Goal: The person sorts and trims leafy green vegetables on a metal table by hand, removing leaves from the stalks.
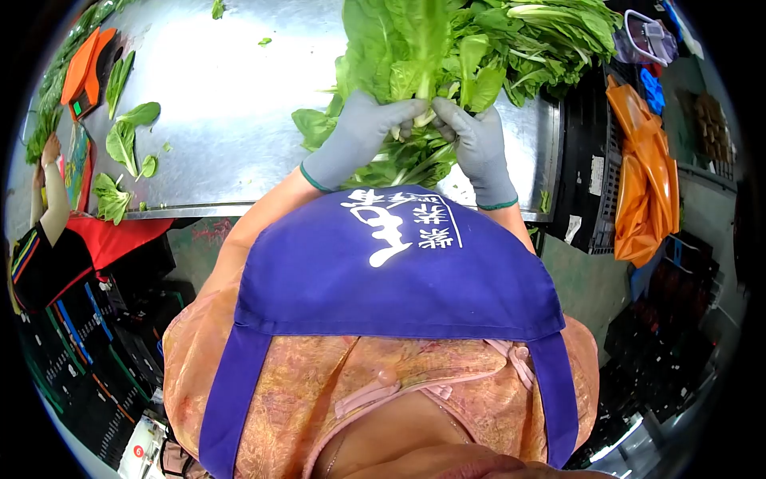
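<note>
A leafy green vegetable [399, 48], lettuce-like with broad bright leaves, stands with its leaves pointing away from me and its pale stem end toward me. My left hand [363, 132], in a grey glove with a green cuff, pinches the stem end from the left. From the right, my right hand [475, 144], gloved the same way, closes its fingers on that stem end. The two hands' fingertips nearly meet there. Loose greens [407, 164] lie on the metal table [231, 104] beneath and between my hands. The fingers partly hide the stem.
A large heap of greens [550, 40] lies at the far right of the table. Loose leaves [124, 144] and an orange tool-like object [84, 68] are at the left. Black crates [586, 176] and an orange plastic sheet [634, 176] stand right. Another person's arm [54, 195] shows far left.
</note>
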Tool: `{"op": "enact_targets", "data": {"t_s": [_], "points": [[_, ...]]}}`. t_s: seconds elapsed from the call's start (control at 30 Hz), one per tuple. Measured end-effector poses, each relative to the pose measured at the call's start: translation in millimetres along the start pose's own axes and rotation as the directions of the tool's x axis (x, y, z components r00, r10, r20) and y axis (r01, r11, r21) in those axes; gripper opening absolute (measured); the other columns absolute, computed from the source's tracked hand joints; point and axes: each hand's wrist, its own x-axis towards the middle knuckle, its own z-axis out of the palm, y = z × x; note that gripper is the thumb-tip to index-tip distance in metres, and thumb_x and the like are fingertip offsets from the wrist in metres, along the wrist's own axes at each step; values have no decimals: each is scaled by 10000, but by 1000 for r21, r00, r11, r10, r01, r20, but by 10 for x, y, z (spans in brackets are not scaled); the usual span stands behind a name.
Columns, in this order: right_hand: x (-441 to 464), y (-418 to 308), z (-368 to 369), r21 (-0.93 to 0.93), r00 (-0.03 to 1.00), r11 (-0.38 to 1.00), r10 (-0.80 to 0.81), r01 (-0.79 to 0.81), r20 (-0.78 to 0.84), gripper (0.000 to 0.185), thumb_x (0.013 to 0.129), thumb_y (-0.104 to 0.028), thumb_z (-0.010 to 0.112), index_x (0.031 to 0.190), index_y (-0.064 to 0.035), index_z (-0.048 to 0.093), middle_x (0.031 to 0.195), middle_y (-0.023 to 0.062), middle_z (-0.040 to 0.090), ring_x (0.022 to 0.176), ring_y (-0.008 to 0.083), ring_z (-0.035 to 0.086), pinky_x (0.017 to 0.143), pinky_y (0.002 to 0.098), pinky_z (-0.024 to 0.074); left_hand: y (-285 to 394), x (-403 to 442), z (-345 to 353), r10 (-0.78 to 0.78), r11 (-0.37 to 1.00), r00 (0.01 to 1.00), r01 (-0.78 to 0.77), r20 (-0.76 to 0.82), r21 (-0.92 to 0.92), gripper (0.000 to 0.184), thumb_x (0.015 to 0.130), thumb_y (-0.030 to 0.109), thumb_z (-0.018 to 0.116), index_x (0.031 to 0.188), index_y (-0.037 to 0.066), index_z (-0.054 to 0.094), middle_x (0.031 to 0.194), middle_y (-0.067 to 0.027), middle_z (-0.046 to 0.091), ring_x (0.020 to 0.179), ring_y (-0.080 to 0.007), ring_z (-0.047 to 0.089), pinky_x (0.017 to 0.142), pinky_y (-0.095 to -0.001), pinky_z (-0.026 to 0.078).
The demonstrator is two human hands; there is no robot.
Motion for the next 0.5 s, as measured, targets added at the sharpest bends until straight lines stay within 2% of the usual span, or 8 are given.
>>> {"op": "enact_targets", "data": {"t_s": [0.13, 0.2, 0.27, 0.33, 0.4, 0.47, 0.5], "points": [[-1, 89, 26, 52, 1000, 999, 18, -17, -24, 194, 897, -161, 716, 967, 3, 641, 750, 23, 613, 608, 66, 495, 535, 210, 364, -39, -32, 0, 134, 981, 989, -123, -65, 151, 233, 958, 125, 580, 1139, 203, 704, 762, -6, 670, 673, -129, 614, 630, -255, 493], [-9, 98, 30, 57, 1000, 998, -2, 4, -24, 187, 900, -149, 711, 969, 8, 638, 756, 33, 613, 602, 67, 488, 534, 210, 361, -135, -24, 55, 12, 990, 997, -24, -82, -141, 279, 949, 90, 574, 1181, 201, 681, 771, -8, 670, 662, -134, 618, 620, -249, 502], [-19, 112, 44, 73, 999, 997, -32, 34, -27, 187, 905, -138, 705, 982, 15, 630, 762, 41, 613, 599, 68, 483, 533, 210, 357, -193, -34, 67, 25, 991, 993, -39, -114, -129, 313, 943, 65, 565, 1213, 193, 662, 780, -10, 671, 651, -137, 619, 604, -242, 507], [-23, 131, 57, 98, 997, 992, -73, 76, -35, 195, 912, -127, 698, 1008, 23, 618, 769, 49, 613, 597, 69, 479, 532, 210, 354, -164, -28, 28, 187, 969, 971, -157, -151, 190, 332, 941, 49, 554, 1233, 178, 646, 790, -11, 672, 640, -140, 618, 582, -234, 506], [-24, 171, 34, 78, 997, 994, -68, 70, -33, 207, 920, -121, 690, 1036, 27, 606, 771, 52, 612, 595, 69, 477, 529, 213, 352, -213, -23, 41, 93, 995, 982, -98, -166, -22, 342, 938, 36, 547, 1244, 161, 634, 797, -9, 673, 624, -144, 618, 557, -234, 502], [-27, 179, 39, 69, 997, 995, -69, 71, -39, 221, 924, -118, 687, 1058, 31, 595, 773, 54, 613, 592, 70, 476, 526, 215, 352, -259, -24, 50, 62, 989, 984, -83, -165, -123, 350, 936, 27, 541, 1252, 152, 627, 801, -4, 674, 616, -142, 619, 542, -236, 500], [-34, 166, 51, 70, 996, 995, -73, 76, -45, 229, 925, -119, 687, 1066, 33, 592, 774, 55, 613, 591, 70, 476, 524, 216, 352, -271, -24, 56, 79, 988, 983, -99, -164, -117, 354, 935, 24, 539, 1253, 151, 624, 802, -1, 674, 616, -139, 621, 540, -238, 500]]}}
